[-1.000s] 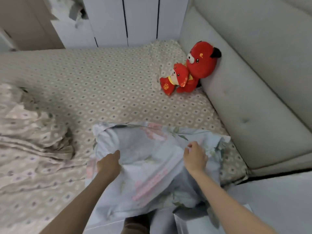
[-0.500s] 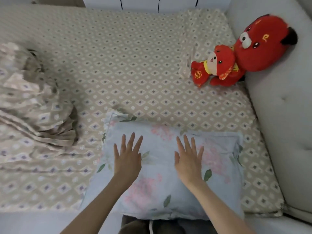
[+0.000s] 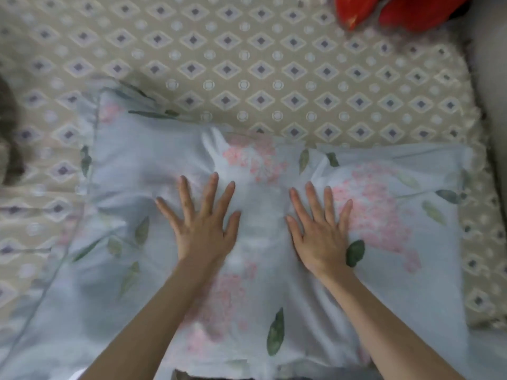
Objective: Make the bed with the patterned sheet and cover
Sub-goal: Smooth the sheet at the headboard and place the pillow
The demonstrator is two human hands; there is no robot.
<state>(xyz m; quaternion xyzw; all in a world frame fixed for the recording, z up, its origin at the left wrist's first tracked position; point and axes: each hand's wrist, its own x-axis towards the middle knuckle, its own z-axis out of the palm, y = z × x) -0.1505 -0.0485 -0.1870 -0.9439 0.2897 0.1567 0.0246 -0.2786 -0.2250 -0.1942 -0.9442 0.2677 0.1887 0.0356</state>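
Note:
A pale blue pillow point(image 3: 397, 242) with pink flowers and green leaves lies flat on the beige diamond-patterned sheet point(image 3: 247, 64) at the near edge of the bed. My left hand point(image 3: 204, 218) presses flat on the pillow's middle, fingers spread and straight. My right hand point(image 3: 321, 226) presses flat beside it, a little to the right, fingers spread too. A crumpled patterned cover point(image 3: 30, 215) shows at the left edge, partly cut off by the frame.
Red plush toys point(image 3: 397, 9) lie at the top right corner on the sheet. A grey padded headboard point(image 3: 491, 64) runs along the right edge. Bare patterned sheet stretches beyond the pillow.
The pillow was laid flat from a held bundle, and both hands opened onto it. The view has since moved closer and lower; the hands stay pressed on the pillow.

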